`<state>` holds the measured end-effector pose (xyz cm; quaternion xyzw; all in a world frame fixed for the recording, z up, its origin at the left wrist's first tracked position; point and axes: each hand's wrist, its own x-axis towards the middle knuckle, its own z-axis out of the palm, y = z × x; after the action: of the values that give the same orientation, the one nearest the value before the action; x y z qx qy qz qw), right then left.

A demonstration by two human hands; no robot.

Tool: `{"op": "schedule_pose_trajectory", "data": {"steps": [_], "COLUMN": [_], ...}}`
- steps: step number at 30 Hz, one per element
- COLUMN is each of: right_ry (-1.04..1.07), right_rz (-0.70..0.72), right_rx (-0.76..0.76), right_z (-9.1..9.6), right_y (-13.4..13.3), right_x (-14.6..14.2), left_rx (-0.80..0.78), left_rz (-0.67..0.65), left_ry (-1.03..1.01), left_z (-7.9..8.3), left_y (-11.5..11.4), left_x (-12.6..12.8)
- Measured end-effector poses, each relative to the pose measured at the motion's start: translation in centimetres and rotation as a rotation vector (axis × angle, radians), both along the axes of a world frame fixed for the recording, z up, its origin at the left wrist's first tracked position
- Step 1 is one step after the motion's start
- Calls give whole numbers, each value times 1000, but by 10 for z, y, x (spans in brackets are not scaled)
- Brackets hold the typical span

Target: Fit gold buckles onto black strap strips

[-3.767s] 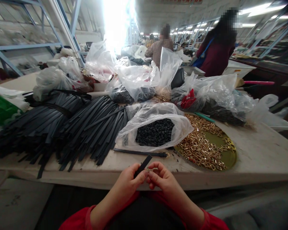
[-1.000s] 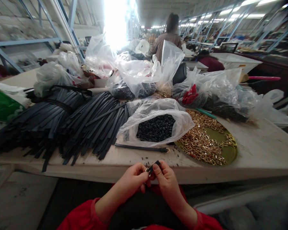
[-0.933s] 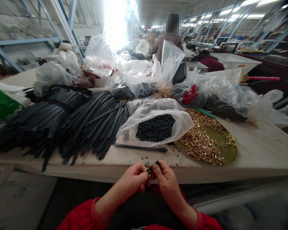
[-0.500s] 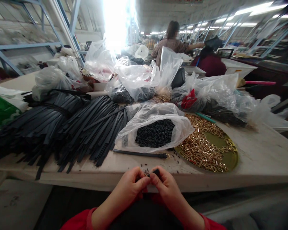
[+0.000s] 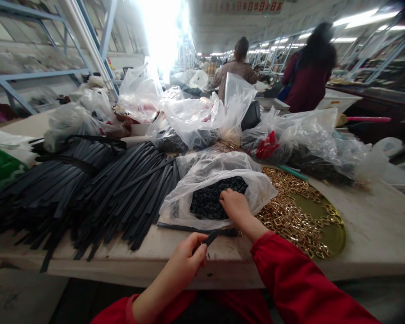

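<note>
The left hand (image 5: 185,263) is pinched closed on the end of a black strap (image 5: 208,238) just above the counter's (image 5: 374,234) near edge. The right hand (image 5: 234,206) dips curled fingers into the bag (image 5: 258,185) of small black loops (image 5: 204,206), which looks like a picking step. Lifting 1 loop calls for a fine pinch. Whether those fingertips grip anything cannot be told, and the strap's remainder is hidden behind the left hand.

black straps (image 5: 87,189), black loops (image 5: 212,200) in a clear bag (image 5: 205,168), gold buckles (image 5: 290,216) on an olive tray (image 5: 334,225), red sleeves (image 5: 290,279).
</note>
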<state>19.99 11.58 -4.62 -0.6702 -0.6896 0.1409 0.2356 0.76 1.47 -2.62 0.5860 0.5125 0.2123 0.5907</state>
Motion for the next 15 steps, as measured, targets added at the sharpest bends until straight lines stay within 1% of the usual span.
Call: {"op": "schedule_pose_trajectory", "data": {"steps": [3,5,7,9,12,13,15], "right_ry": [74,149,231,444,929,1039,1115], "right_rz": [-5,0,29,69,87,82,74], "right_rx": [15,23,3,-91,-288,-327,-349], "right_z": [1,7,15,21,25,25,24], "right_y": [-3,-13,-29,-49,-76,-83,-93], "right_x": [0,-1,-6,-15,-31,-35,-43], "left_rx": [8,41,80,113,188,222,293], "left_rz": [43,83,118,148,186,191,183], "left_ry": [0,-4,-23,-44,-14,17,110], "left_z": [2,7,14,20,25,25,24], "left_y": [2,4,7,9,10,9,6], "left_x": [-3,-4,-4,-4,-4,-5,-7]}}
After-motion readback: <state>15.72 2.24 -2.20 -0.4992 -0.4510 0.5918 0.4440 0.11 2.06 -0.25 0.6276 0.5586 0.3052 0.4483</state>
